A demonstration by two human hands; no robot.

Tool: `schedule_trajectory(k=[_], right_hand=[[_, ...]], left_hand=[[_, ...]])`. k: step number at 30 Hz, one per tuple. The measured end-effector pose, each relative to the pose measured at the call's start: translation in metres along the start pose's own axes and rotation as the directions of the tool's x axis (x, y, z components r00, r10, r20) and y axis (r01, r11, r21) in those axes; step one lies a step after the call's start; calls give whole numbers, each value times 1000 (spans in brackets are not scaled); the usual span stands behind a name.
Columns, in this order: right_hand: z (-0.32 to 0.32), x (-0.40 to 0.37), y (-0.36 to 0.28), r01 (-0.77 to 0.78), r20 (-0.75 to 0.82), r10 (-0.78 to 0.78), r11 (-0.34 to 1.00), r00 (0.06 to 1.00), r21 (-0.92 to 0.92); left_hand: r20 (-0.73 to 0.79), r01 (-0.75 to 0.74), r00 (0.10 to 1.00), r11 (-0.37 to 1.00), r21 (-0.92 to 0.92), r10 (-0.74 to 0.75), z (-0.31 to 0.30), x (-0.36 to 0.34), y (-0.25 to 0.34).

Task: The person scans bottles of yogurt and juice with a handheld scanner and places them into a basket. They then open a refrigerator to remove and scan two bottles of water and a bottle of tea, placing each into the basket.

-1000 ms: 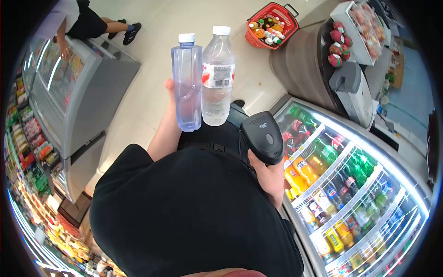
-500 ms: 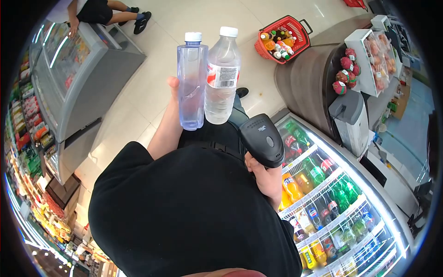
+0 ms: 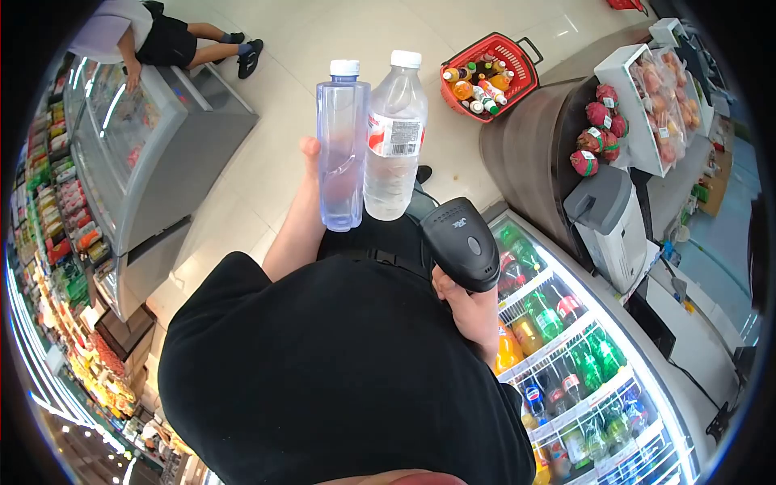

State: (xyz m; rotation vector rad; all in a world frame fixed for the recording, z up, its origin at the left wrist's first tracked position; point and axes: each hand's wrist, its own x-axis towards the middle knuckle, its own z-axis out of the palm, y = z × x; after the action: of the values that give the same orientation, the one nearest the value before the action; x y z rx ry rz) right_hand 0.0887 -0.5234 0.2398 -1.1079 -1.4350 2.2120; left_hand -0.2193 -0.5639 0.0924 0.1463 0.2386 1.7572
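My left hand (image 3: 310,149) is closed around two clear plastic water bottles, held upright side by side; most of its fingers are hidden behind them. The bluish bottle (image 3: 343,149) has a white cap and no visible label. Beside it, the other bottle (image 3: 394,178) is ribbed, white-capped, and turns a red-and-white label with a barcode toward me. My right hand (image 3: 466,309) grips the handle of a black barcode scanner (image 3: 462,242), whose head is right of and below the bottles.
A red shopping basket (image 3: 529,79) full of bottles stands on the floor ahead. On my right are a dark curved counter (image 3: 525,137) with dragon fruit (image 3: 606,121) and a lit drinks cooler (image 3: 566,356). A freezer case (image 3: 182,141) is at left, with another person (image 3: 174,39) leaning there.
The bottles in my left hand have moved slightly right and down in the view. My head view has shifted a little, moving the basket and counter leftward. Both grips are unchanged.
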Motion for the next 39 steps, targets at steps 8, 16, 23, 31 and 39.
schedule_trajectory(k=[8,16,23,31,39], right_hand=[[-56,6,-19,-4,18,3,997,1000,72],[-100,4,-15,97,-16,-96,993,995,68],[-130,21,-16,245,-103,-223,856,969,455],[-197,122,-37,375,-439,-184,835,880,403],[-232,285,-81,279,-384,-168,926,908,253]], left_hand=[[13,29,1000,1000,5,-29,13,37,-37],[48,190,981,981,-32,-189,14,77,-70],[-104,345,933,939,-10,-344,43,102,-103],[-50,588,795,789,-175,-604,53,155,-124],[-82,596,775,769,-231,-626,26,263,-101]])
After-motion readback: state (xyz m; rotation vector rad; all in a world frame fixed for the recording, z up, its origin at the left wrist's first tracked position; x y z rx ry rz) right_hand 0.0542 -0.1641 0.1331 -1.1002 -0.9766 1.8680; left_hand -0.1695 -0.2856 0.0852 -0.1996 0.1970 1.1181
